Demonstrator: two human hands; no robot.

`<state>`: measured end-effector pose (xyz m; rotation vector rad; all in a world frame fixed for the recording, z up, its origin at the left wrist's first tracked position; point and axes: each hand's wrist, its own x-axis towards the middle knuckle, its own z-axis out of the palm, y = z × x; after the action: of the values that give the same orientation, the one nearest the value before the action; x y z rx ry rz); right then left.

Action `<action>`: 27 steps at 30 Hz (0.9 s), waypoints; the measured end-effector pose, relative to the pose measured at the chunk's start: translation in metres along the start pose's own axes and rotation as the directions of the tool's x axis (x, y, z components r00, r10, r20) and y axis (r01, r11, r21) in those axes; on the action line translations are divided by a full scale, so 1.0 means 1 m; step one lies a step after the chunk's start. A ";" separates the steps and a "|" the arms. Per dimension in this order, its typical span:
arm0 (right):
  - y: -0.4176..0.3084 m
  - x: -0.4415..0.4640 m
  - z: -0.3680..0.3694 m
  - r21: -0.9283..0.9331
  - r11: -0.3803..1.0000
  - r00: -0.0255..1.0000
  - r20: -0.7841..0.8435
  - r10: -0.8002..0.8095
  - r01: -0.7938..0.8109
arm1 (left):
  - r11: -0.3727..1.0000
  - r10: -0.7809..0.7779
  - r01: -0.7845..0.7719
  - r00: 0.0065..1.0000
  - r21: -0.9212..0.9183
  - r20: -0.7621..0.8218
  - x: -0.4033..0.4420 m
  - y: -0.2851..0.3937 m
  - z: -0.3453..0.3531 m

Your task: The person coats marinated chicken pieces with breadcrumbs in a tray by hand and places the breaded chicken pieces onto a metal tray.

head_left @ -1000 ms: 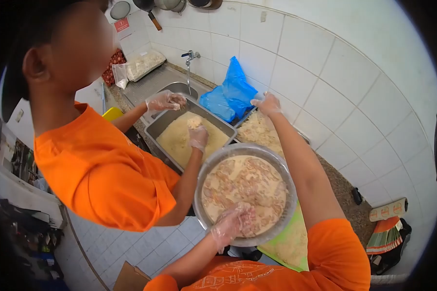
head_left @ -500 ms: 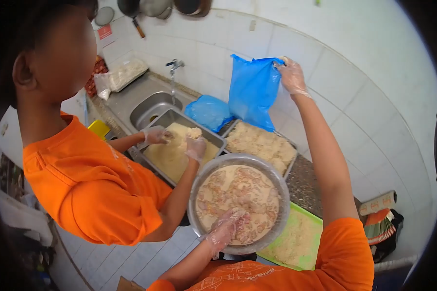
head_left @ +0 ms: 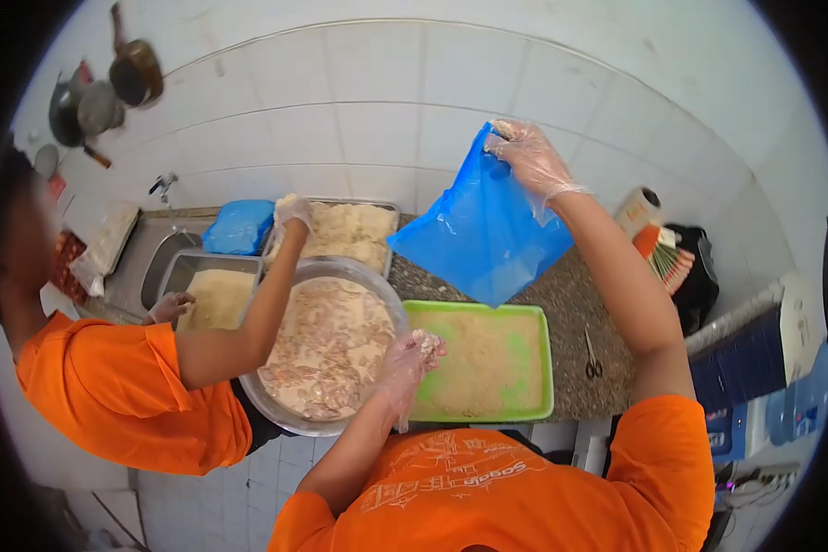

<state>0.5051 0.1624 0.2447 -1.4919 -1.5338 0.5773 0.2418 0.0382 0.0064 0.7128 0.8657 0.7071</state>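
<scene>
My right hand, in a clear plastic glove, is raised at the upper middle and pinches the top corner of a blue plastic bag. The bag hangs over the counter behind the green tray, which holds a layer of pale crumbs. My left hand, also gloved, is over the right rim of a large metal basin. Its fingers are curled, with crumbs stuck to the tips; whether they hold anything is hidden. Raw meat pieces lie in creamy batter inside the basin.
At left a co-worker in an orange shirt reaches over a tray of breaded pieces. A metal pan of crumbs, another blue bag and a sink stand nearby. Scissors lie right of the green tray.
My view has turned right. My left hand has come out of the basin towards the green tray. The blue bag has shifted right over the counter. The co-worker's right hand has moved to the breaded pieces.
</scene>
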 end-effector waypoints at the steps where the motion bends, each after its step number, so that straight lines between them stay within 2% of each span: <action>1: 0.014 -0.009 -0.014 -0.065 0.998 1.000 0.021 0.002 -0.001 | 0.996 0.013 -0.012 1.000 0.085 -0.011 0.007 -0.011 0.009; 2: 0.030 -0.022 -0.023 -0.126 0.992 0.999 0.049 0.014 -0.007 | 0.995 -0.019 0.020 1.000 0.100 -0.010 0.014 -0.027 0.015; 4: 0.042 -0.050 -0.039 -0.100 0.994 0.999 0.014 0.044 -0.042 | 0.955 0.160 -0.149 0.987 0.256 -0.024 0.038 -0.059 0.015; 5: 0.046 -0.057 -0.046 -0.088 0.995 0.999 -0.013 0.034 -0.036 | 0.952 0.154 -0.141 0.988 0.272 -0.026 0.054 -0.073 0.013; 7: 0.066 -0.062 -0.055 0.013 0.998 0.996 -0.050 0.067 -0.066 | 0.790 0.181 -0.016 0.961 0.613 -0.208 0.088 -0.102 0.009; 8: 0.077 -0.063 -0.059 0.102 0.990 0.992 -0.078 0.101 -0.093 | 0.783 0.180 -0.011 0.961 0.622 -0.211 0.100 -0.119 0.006; 10: 0.091 -0.062 -0.066 0.141 0.984 0.989 -0.082 0.121 -0.109 | 0.586 0.413 -0.260 0.911 0.767 -0.007 0.108 -0.132 0.012; 11: 0.098 -0.063 -0.068 0.170 0.977 0.987 -0.075 0.143 -0.129 | 0.582 0.409 -0.250 0.912 0.774 -0.013 0.111 -0.138 0.011; 13: 0.108 -0.068 -0.072 0.218 0.970 0.993 -0.030 0.118 -0.109 | 0.511 0.230 0.008 0.962 0.859 -0.145 0.098 -0.123 0.029; 14: 0.112 -0.075 -0.071 0.256 0.963 0.997 0.004 0.083 -0.081 | 0.509 0.226 0.019 0.962 0.861 -0.155 0.099 -0.131 0.023; 16: 0.121 -0.089 -0.079 0.252 0.964 0.997 0.020 0.081 -0.083 | 0.643 0.350 -0.159 0.931 0.750 -0.103 0.106 -0.145 0.008; 17: 0.127 -0.095 -0.084 0.239 0.968 0.997 0.027 0.070 -0.074 | 0.642 0.350 -0.151 0.930 0.751 -0.112 0.108 -0.151 0.004; 18: 0.141 -0.098 -0.089 0.244 0.967 0.997 0.033 0.066 -0.072 | 0.664 0.424 -0.209 0.896 0.718 -0.131 0.109 -0.154 0.002; 19: 0.164 -0.100 -0.092 0.162 0.980 0.993 0.024 0.114 -0.117 | 0.678 0.498 -0.275 0.854 0.682 -0.151 0.110 -0.153 0.002; 20: 0.190 -0.102 -0.095 0.076 0.984 0.987 0.012 0.160 -0.161 | 0.679 0.505 -0.277 0.848 0.680 -0.159 0.108 -0.148 0.007; 22: 0.261 -0.105 -0.100 -0.337 0.941 0.985 0.163 0.062 -0.004 | 0.674 0.433 -0.164 0.878 0.721 -0.204 0.100 -0.123 0.027; 24: 0.242 -0.119 -0.109 -0.465 0.883 0.915 0.324 0.241 -0.067 | 0.659 0.470 -0.174 0.855 0.732 -0.220 0.092 -0.100 0.046; 25: 0.230 -0.126 -0.108 -0.468 0.882 0.919 0.324 0.226 -0.051 | 0.643 0.492 -0.170 0.839 0.746 -0.233 0.092 -0.092 0.051; 27: 0.200 -0.136 -0.097 -0.771 0.614 0.949 0.294 0.112 0.166 | 0.653 0.499 -0.190 0.836 0.733 -0.229 0.112 -0.078 0.046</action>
<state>0.6770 0.0414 0.0903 -2.0956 -2.2425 0.0707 0.3524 0.0697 -0.0800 1.4789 1.4430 0.9133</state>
